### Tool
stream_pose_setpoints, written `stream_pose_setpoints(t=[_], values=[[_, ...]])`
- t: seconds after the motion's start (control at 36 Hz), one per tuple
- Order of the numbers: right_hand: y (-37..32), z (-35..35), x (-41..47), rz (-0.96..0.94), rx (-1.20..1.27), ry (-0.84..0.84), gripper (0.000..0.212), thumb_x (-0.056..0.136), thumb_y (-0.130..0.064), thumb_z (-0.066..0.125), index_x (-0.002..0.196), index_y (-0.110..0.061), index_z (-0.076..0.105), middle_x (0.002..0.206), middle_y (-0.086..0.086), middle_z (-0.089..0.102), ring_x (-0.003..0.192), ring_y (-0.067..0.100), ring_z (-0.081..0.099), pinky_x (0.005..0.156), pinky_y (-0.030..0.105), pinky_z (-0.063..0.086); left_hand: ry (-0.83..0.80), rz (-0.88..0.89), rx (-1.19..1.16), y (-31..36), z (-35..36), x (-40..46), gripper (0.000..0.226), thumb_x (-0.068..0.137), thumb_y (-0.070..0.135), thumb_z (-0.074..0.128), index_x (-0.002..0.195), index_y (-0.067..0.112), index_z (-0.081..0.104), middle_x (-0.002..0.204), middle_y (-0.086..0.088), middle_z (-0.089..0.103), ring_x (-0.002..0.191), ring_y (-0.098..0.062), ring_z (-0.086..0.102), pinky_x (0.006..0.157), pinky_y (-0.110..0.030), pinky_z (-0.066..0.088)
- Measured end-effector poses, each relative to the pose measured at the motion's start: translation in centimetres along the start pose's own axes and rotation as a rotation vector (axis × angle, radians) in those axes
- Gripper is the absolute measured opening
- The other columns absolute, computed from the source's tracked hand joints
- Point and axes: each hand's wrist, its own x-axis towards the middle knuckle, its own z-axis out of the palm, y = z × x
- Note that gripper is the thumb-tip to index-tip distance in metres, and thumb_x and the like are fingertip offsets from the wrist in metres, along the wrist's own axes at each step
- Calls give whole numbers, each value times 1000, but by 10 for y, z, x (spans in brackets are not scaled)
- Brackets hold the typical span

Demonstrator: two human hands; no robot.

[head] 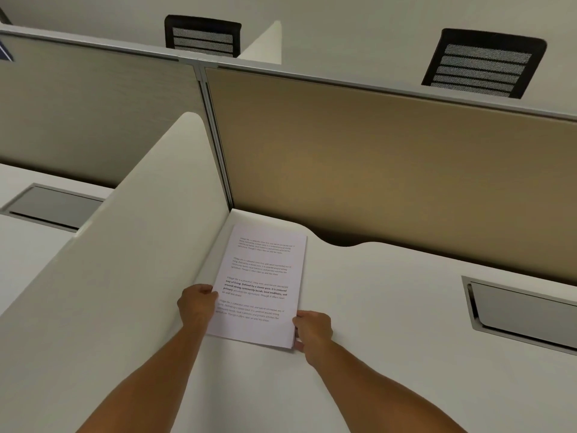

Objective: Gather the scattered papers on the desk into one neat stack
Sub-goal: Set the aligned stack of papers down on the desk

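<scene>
Head view: my left hand (196, 304) and right hand (313, 332) have fingers holding the papers (260, 285) on the counter (390, 339).

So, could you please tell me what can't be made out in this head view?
- Sheet count in the paper stack: only the top page shows.
- Printed text: too small and blurred to read.
- Fingers of the left hand and right hand: partly hidden behind the stack's edges.
- Near desk edge: cut off by the frame.

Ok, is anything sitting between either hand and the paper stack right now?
Nothing visible. The left hand grips the paper stack at its left edge, the right hand at its near right corner; both are already on it.
</scene>
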Motion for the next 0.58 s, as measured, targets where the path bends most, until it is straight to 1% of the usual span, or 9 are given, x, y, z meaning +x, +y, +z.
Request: stream_pose_setpoints(t=[0.03, 0.06, 0.08, 0.17, 0.25, 0.31, 0.36, 0.47, 0.58], values=[[1, -1, 1, 11, -8, -5, 18, 78, 5, 57, 80, 2, 74, 98, 26, 74, 81, 36, 72, 74, 42, 62, -5, -3, -2, 0, -1, 0, 29, 81, 5, 70, 109, 2, 73, 109, -15, 74, 103, -32, 67, 98, -37, 51], [2, -2, 2, 19, -24, -10, 17, 78, 5, 57, 86, 9, 71, 101, 29, 73, 76, 32, 68, 69, 35, 56, -15, -2, -4, -1, -1, -1, 30, 81, 6, 70, 111, 2, 72, 110, -16, 73, 104, -32, 67, 99, -37, 51], [3, -3, 2, 27, -44, -14, 17, 78, 3, 57, 87, 11, 70, 100, 29, 73, 73, 30, 65, 65, 33, 51, -26, -1, -3, -1, -3, -2, 31, 81, 6, 71, 112, 2, 71, 110, -16, 73, 104, -32, 66, 99, -38, 51], [1, -7, 0, 55, -50, -2, 11, 79, 6, 56, 77, 3, 67, 88, 26, 74, 67, 27, 61, 58, 30, 46, -59, 26, 22, -3, -8, -6, 33, 83, 8, 70, 116, 2, 68, 113, -15, 72, 106, -32, 65, 99, -36, 48], [-3, -13, -7, 99, -55, -29, 19, 82, 9, 51, 71, -5, 56, 70, 18, 59, 55, 23, 47, 48, 23, 35, -106, 41, 52, -2, -16, -14, 38, 85, 12, 69, 122, 3, 65, 119, -15, 69, 111, -31, 62, 100, -36, 45], [-5, -18, -13, 101, -101, -32, 17, 83, 8, 51, 72, -6, 54, 69, 15, 55, 51, 21, 44, 44, 20, 32, -136, 45, 63, -1, -21, -22, 42, 87, 15, 68, 127, 4, 61, 126, -15, 65, 116, -31, 60, 102, -37, 43], [-6, -25, -24, 92, -136, -21, 13, 82, 6, 54, 76, -6, 55, 71, 14, 53, 47, 20, 43, 45, 21, 32, -158, 52, 70, 0, -28, -31, 45, 88, 17, 68, 130, 4, 58, 132, -17, 60, 121, -32, 57, 105, -38, 42], [-7, -39, -49, 80, -206, -75, 9, 86, -1, 54, 86, -5, 62, 80, 15, 59, 63, 25, 52, 56, 28, 40, -214, 68, 68, 1, -39, -50, 47, 88, 17, 69, 131, 3, 57, 136, -18, 57, 125, -31, 55, 107, -38, 42], [-10, -53, -74, -13, -246, -127, 17, 90, -4, 54, 99, -10, 68, 92, 12, 65, 73, 24, 61, 57, 27, 48, -214, 133, 43, 3, -46, -71, 42, 89, 16, 69, 129, 5, 59, 133, -17, 59, 120, -30, 58, 105, -38, 43]])
